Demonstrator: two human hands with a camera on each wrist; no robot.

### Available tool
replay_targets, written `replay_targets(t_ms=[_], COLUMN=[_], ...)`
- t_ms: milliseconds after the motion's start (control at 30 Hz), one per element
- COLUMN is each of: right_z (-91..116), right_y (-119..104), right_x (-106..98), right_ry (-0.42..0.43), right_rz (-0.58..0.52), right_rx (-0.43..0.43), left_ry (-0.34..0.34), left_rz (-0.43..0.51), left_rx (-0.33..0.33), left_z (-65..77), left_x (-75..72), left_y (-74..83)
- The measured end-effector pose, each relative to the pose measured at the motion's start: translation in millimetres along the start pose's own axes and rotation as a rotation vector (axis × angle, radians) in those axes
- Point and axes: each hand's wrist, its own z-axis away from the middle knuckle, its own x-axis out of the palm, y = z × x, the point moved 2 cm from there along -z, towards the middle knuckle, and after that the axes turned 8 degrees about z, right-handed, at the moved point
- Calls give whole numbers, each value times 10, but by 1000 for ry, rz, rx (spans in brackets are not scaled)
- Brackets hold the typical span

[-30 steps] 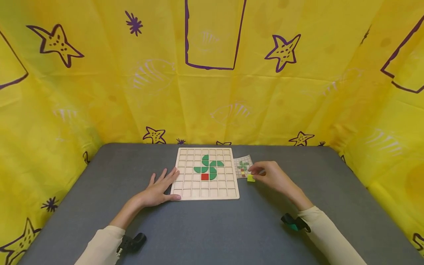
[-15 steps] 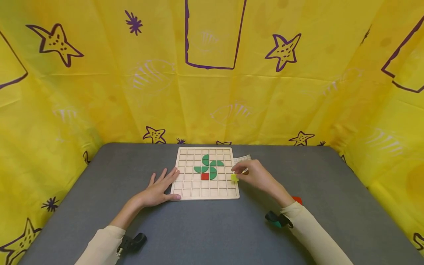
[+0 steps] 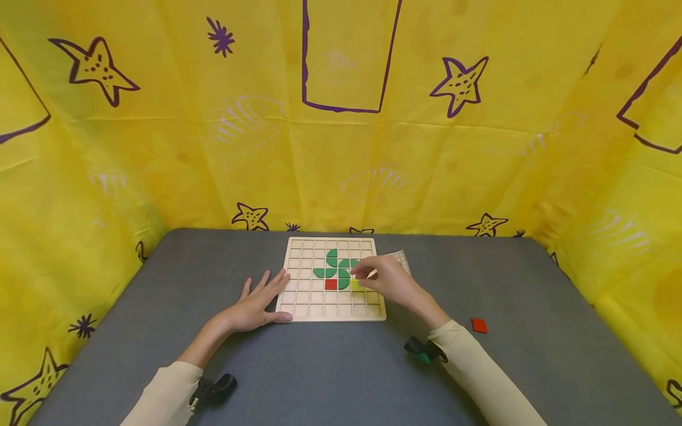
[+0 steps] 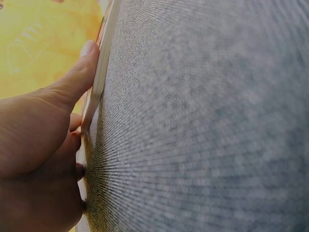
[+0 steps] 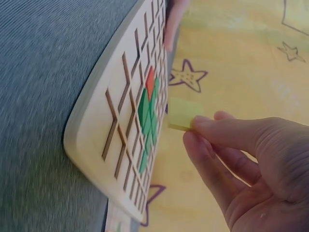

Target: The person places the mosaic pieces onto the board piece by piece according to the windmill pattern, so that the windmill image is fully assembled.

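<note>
A square wooden grid board (image 3: 303,299) lies on the dark grey table. Green rounded tiles (image 3: 333,258) form a pinwheel in its cells, with a red square tile (image 3: 331,284) just below them. Between thumb and fingertips, my right hand (image 3: 391,281) pinches a yellow square tile (image 5: 185,113) over the right half of the board. My left hand (image 3: 256,305) rests with fingers spread at the board's left edge; in the left wrist view its thumb (image 4: 82,72) lies along the board's side.
Partly hidden behind my right hand, a printed pattern card (image 3: 401,259) lies at the board's right side. A loose red square tile (image 3: 479,325) sits on the table (image 3: 319,373) farther right. Yellow patterned cloth (image 3: 341,148) hangs around the table.
My right hand has carried the yellow tile left, from beside the card to over the board. The loose red tile has come into view from under the right arm. The left hand stays put.
</note>
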Motion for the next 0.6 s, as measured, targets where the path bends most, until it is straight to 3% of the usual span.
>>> replay_targets(t_ms=[433,600], right_z=[-132,-165], right_y=[-158,-171], right_x=[280,378], right_ry=[-44,-68], right_rz=[-16,-22], right_rx=[-46,-22], left_ry=[-3,-1], left_rz=[4,-4], left_rx=[-5,-8], left_z=[-16,-16], left_x=[6,8], left_y=[-7,-8])
